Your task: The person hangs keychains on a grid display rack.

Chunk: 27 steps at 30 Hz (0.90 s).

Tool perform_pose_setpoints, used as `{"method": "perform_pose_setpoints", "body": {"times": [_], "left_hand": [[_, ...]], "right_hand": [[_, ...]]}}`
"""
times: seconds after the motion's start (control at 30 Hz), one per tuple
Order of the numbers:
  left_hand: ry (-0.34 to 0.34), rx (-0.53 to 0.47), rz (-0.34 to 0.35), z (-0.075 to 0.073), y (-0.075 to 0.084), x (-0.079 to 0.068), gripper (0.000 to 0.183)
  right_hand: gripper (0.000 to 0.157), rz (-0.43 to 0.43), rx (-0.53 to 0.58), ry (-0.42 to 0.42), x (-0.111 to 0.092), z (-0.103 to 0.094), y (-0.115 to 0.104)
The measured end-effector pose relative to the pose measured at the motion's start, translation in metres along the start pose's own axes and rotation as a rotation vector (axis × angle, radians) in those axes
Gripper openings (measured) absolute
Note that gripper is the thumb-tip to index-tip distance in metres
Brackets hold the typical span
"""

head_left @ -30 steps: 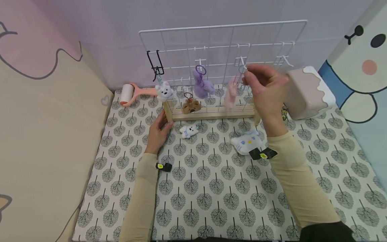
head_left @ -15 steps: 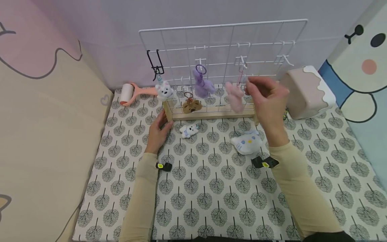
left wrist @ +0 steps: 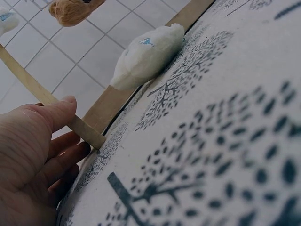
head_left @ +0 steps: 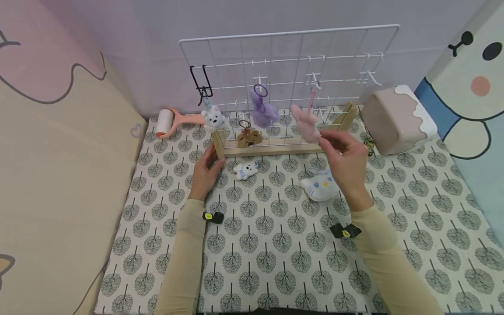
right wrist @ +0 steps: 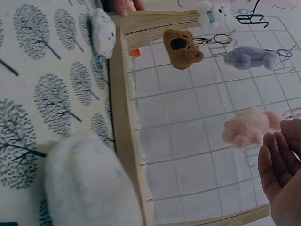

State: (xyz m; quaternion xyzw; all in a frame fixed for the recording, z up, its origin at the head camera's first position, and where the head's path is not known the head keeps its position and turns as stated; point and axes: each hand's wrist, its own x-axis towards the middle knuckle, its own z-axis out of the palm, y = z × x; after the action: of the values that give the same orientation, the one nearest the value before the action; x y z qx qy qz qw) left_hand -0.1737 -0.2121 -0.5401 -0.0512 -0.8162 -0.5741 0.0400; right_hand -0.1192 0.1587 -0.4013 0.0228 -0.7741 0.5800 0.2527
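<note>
At the left end of a white wire grid rack [head_left: 275,149], my left hand [head_left: 205,171] grips the upright wooden end piece [left wrist: 84,129], thumb on one side and fingers behind it. A pink plush keychain [head_left: 305,123] hangs by its pink strap from a white hook [head_left: 315,81]. My right hand [head_left: 346,159] pinches the lower end of this plush with thumb and forefinger. To its left hang a purple plush keychain [head_left: 264,113], a brown bear-head keychain [head_left: 249,138] and a white bear keychain [head_left: 214,118], the last on a black hook [head_left: 204,89].
In front of the rack lie a small white dog plush [head_left: 246,170] and a white cat-face plush [head_left: 320,187], partly behind my right hand. A lint roller [head_left: 167,122] lies at the back left. A pink-and-white box [head_left: 393,120] stands right of the rack, beside a bare white hook [head_left: 372,78].
My right hand has let go of the ring at the hook and come down to the pink plush's lower end. The plush hangs from the hook, turned. My left hand stays put.
</note>
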Motion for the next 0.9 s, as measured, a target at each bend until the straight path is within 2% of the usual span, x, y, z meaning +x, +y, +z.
{"method": "perform_pose_setpoints", "body": {"times": [0.43, 0.67, 0.9], "left_hand": [[0.0, -0.01, 0.013, 0.0, 0.0, -0.001, 0.069], [-0.005, -0.03, 0.014, 0.0, -0.002, 0.0, 0.069], [-0.005, -0.042, -0.001, 0.0, -0.002, 0.001, 0.069]], "right_hand": [[0.025, 0.28, -0.3, -0.178, -0.012, -0.007, 0.074], [0.031, 0.317, -0.334, -0.27, -0.019, -0.007, 0.101], [0.041, 0.408, -0.329, -0.354, -0.027, -0.01, 0.109]]}}
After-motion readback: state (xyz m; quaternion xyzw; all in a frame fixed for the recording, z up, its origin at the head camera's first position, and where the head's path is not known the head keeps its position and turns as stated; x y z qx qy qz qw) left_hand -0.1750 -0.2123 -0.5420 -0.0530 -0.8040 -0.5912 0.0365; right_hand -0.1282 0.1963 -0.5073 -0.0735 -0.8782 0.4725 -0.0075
